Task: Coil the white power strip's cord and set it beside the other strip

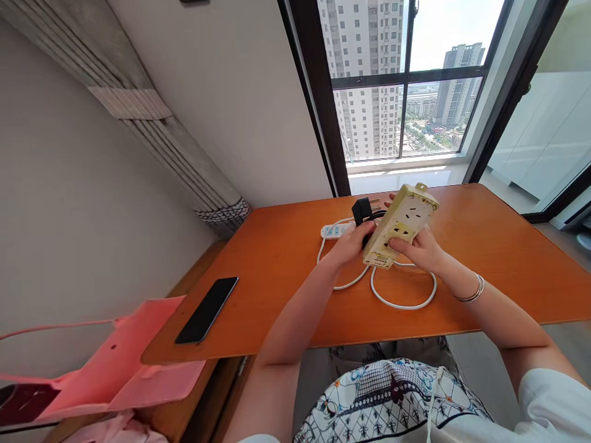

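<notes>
My right hand (423, 247) grips a yellowed power strip (401, 226), thumb on its socket face, raised above the table and tilted. My left hand (351, 242) is closed around a black cord at the strip's left side. Above those fingers shows a black plug (361, 210) with its prongs pointing right. How the cord meets the strip is hidden. Behind my left hand, a smaller white power strip (336, 231) lies on the table. A white cable (401, 306) loops across the tabletop beneath both hands.
The orange-brown table (277, 277) stands before me, with a black phone (207, 310) near its left end. A pink bag-like item (133, 357) sits lower left, beside the table. Past the far edge is a dark-framed window (406, 79); a grey curtain (184, 160) hangs left.
</notes>
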Action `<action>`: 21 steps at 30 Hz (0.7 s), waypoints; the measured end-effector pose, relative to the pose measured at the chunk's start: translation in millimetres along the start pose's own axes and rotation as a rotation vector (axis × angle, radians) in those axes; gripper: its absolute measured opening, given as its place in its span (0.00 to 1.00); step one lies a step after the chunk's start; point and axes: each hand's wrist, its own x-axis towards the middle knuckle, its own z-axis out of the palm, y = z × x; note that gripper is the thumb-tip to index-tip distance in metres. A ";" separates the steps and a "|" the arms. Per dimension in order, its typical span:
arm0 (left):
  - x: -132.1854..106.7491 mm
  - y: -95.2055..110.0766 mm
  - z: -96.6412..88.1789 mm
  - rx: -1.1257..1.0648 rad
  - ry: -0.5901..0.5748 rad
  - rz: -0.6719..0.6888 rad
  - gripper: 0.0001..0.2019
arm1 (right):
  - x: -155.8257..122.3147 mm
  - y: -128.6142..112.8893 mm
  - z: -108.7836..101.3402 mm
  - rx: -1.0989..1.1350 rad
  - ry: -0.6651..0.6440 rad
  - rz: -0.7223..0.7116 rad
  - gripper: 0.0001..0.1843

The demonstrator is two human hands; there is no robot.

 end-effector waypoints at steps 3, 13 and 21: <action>-0.3 -3.6 0.9 0.001 -0.033 -0.102 0.14 | 9.1 -7.4 -3.3 0.174 -0.076 0.145 0.31; 16.0 -22.1 -4.3 -0.060 -0.018 -0.280 0.21 | 15.9 15.4 -1.8 0.429 0.128 0.470 0.30; 11.9 -43.4 -0.4 -0.281 0.042 -0.097 0.19 | 15.5 51.0 3.2 0.589 0.469 0.541 0.27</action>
